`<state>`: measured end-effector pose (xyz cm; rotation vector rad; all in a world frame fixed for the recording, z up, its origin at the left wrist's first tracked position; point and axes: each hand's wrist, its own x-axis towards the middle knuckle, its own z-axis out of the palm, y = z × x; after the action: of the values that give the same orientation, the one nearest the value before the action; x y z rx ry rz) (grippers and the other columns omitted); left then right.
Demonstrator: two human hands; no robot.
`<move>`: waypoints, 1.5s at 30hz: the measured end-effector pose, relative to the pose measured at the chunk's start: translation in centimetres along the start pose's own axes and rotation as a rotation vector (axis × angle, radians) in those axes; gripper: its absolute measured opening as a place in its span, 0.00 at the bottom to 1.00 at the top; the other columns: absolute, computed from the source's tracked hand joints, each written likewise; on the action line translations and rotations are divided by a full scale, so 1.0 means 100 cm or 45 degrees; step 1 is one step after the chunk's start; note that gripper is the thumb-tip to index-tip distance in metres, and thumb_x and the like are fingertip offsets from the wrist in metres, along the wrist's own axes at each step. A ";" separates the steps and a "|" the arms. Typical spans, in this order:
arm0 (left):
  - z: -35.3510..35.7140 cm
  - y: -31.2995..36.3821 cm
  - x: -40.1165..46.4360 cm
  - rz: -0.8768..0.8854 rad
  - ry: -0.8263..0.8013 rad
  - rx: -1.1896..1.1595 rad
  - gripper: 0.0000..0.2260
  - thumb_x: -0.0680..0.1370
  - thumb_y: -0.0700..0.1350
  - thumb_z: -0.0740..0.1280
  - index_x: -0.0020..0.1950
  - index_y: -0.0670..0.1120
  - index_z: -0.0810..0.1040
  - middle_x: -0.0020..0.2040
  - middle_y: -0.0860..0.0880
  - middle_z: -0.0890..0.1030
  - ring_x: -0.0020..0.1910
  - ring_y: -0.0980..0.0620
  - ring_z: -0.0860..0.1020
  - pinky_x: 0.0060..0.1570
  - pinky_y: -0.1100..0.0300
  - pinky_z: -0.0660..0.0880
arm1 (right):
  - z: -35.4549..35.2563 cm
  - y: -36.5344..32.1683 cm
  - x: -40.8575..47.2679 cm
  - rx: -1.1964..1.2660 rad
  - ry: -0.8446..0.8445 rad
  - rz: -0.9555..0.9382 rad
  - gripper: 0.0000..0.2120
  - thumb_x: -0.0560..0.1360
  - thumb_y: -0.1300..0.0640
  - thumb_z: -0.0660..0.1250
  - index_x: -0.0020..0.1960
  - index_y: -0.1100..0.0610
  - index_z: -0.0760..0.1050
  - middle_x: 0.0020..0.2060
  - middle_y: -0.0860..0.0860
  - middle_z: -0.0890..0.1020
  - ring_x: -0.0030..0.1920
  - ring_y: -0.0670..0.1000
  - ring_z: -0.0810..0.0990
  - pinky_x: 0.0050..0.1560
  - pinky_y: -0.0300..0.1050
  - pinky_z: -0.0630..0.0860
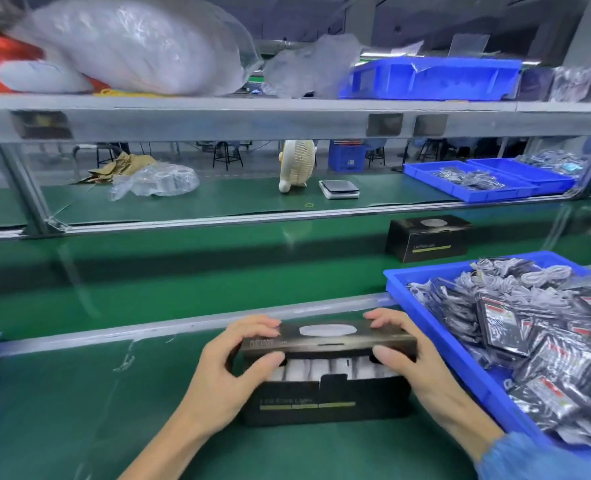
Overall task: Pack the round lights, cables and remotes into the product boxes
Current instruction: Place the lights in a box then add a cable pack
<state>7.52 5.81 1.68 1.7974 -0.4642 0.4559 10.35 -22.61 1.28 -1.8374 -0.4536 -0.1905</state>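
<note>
From the head camera, both hands meet on a black product box (325, 372) standing on the green bench mat (79, 393). The left hand (225, 372) curls round the box's left end, fingers over the top edge and thumb pressed on the front of the lid flap (327, 339). The right hand (408, 355) grips the opposite end the same way, fingers hooked over the far rim, thumb on the flap's front. Between the two thumbs the flap stands partly raised, and white, plastic-wrapped contents (325, 367) show in the gap (what exactly they are is too blurred to tell). Just beside the right hand, on its outer side, a blue bin (425, 327) holds a heap of bagged cables and dark packets (529, 327). Beyond the right hand, well apart, a second closed box (427, 239) sits on the green conveyor belt (183, 265).
</note>
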 end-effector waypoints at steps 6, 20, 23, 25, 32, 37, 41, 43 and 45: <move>-0.003 0.000 -0.011 0.052 -0.099 0.082 0.10 0.75 0.51 0.68 0.55 0.52 0.84 0.65 0.55 0.79 0.72 0.52 0.69 0.70 0.57 0.66 | -0.007 -0.008 -0.013 -0.152 -0.123 -0.037 0.16 0.66 0.40 0.71 0.53 0.39 0.77 0.68 0.38 0.70 0.70 0.39 0.67 0.65 0.39 0.63; 0.008 -0.007 -0.022 0.454 0.007 0.502 0.09 0.78 0.40 0.68 0.54 0.38 0.84 0.59 0.46 0.82 0.65 0.48 0.77 0.67 0.50 0.71 | 0.027 -0.015 -0.023 -0.828 0.305 -0.949 0.10 0.75 0.56 0.72 0.49 0.63 0.84 0.49 0.54 0.81 0.43 0.51 0.80 0.44 0.48 0.78; 0.010 -0.006 -0.022 0.436 0.019 0.482 0.10 0.77 0.39 0.67 0.55 0.39 0.84 0.59 0.47 0.83 0.65 0.49 0.77 0.68 0.52 0.71 | 0.043 -0.022 -0.018 -0.887 0.276 -1.077 0.08 0.75 0.59 0.73 0.51 0.63 0.84 0.45 0.54 0.82 0.39 0.54 0.79 0.37 0.48 0.78; 0.010 -0.007 -0.022 0.427 0.029 0.453 0.09 0.77 0.39 0.68 0.55 0.39 0.84 0.59 0.48 0.83 0.65 0.50 0.77 0.68 0.52 0.71 | 0.043 -0.023 -0.017 -0.956 0.263 -1.102 0.08 0.75 0.58 0.73 0.51 0.62 0.84 0.43 0.52 0.83 0.38 0.55 0.78 0.32 0.48 0.77; 0.011 -0.009 -0.024 0.376 0.041 0.376 0.11 0.78 0.43 0.67 0.54 0.39 0.84 0.59 0.49 0.82 0.66 0.50 0.76 0.68 0.50 0.70 | 0.039 -0.019 -0.015 -0.897 0.169 -1.174 0.05 0.75 0.58 0.74 0.44 0.60 0.84 0.43 0.49 0.84 0.40 0.53 0.76 0.30 0.46 0.74; 0.013 -0.008 -0.024 0.358 0.032 0.357 0.14 0.79 0.47 0.65 0.56 0.41 0.84 0.60 0.50 0.82 0.67 0.52 0.75 0.70 0.55 0.68 | 0.039 -0.028 -0.011 -0.846 0.192 -0.877 0.08 0.73 0.49 0.73 0.45 0.53 0.86 0.52 0.47 0.83 0.49 0.49 0.80 0.46 0.47 0.80; 0.015 -0.013 -0.025 0.389 0.025 0.450 0.14 0.78 0.50 0.69 0.59 0.43 0.83 0.63 0.53 0.80 0.69 0.54 0.73 0.71 0.58 0.66 | 0.011 -0.051 0.025 -1.058 -0.434 -0.084 0.31 0.63 0.25 0.64 0.62 0.36 0.77 0.69 0.35 0.70 0.69 0.42 0.69 0.69 0.49 0.68; 0.013 -0.018 -0.024 0.463 -0.002 0.561 0.16 0.78 0.52 0.69 0.61 0.44 0.82 0.65 0.53 0.79 0.70 0.52 0.72 0.72 0.57 0.63 | 0.004 -0.057 0.050 -1.113 -0.644 -0.022 0.30 0.64 0.28 0.69 0.64 0.36 0.75 0.72 0.38 0.69 0.72 0.45 0.66 0.71 0.48 0.64; 0.010 -0.026 -0.014 0.498 0.061 0.766 0.15 0.77 0.48 0.70 0.62 0.44 0.81 0.66 0.50 0.78 0.69 0.49 0.73 0.71 0.53 0.65 | 0.015 -0.050 0.069 -1.098 -0.528 -0.041 0.27 0.66 0.33 0.72 0.63 0.38 0.76 0.73 0.42 0.68 0.72 0.48 0.66 0.69 0.48 0.65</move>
<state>7.77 5.61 -1.38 2.2673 -0.7012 0.9888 14.51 -18.53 7.63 -2.7368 -0.7661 -0.0139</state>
